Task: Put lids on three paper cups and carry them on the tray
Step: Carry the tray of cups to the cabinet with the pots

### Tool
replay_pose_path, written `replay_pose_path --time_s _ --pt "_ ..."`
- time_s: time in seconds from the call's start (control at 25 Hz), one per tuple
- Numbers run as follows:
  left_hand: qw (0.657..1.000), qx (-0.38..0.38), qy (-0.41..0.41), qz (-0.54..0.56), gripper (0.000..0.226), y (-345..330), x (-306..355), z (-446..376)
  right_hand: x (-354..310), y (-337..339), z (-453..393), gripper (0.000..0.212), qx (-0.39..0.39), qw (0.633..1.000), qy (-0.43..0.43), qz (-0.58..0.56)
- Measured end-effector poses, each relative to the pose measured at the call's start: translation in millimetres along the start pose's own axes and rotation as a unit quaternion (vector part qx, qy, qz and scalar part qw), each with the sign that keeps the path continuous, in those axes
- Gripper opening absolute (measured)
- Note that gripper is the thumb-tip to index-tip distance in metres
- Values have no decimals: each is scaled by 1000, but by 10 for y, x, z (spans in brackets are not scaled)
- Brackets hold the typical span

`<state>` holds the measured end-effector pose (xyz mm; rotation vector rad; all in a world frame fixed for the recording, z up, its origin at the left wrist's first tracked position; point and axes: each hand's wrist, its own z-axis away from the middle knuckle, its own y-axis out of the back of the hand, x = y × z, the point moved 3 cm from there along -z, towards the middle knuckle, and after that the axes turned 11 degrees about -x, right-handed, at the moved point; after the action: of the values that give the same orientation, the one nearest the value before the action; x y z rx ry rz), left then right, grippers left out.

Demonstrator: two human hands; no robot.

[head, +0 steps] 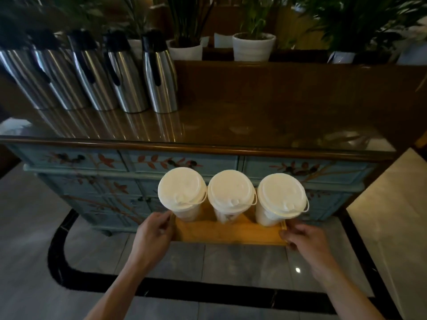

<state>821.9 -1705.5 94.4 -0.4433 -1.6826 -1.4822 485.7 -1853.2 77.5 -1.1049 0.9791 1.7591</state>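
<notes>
While the left hand (155,232) and right hand (302,237) each grip a short end of the wooden tray (231,232), its long axis runs left-right, carrying three upright lidded cups (231,192) in a row.

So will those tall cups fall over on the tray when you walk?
They might. The three cups look tall and narrow, so probably tippy. The wooden tray looks stiff, and the left hand and right hand grip opposite ends, which should help.
</notes>
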Motion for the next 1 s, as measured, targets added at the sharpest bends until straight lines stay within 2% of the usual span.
replay_pose_path --time_s 0.08,0.28,0.44,0.64,0.84,1.0 --pt "1000 3 -10 2 25 74 100 -210 -150 28 -123 21 0 1000 8 -13" --pt "999 -20 -41 -18 44 278 281 -739 -546 47 -445 40 8 1000 25 -14" --pt "996 -37 -78 -24 46 445 410 -1193 -879 51 -707 50 7 999 44 -12" --pt "993 -31 -100 -48 22 666 363 -1847 -1312 -42 -1102 49 7 998 59 -1" --pt "992 -48 -110 -47 15 891 339 -2420 -1563 -189 -1517 49 23 998 60 -6" --pt "989 -65 -114 -72 33 1009 300 -2803 -1700 -305 -1814 53 24 999 46 -14"
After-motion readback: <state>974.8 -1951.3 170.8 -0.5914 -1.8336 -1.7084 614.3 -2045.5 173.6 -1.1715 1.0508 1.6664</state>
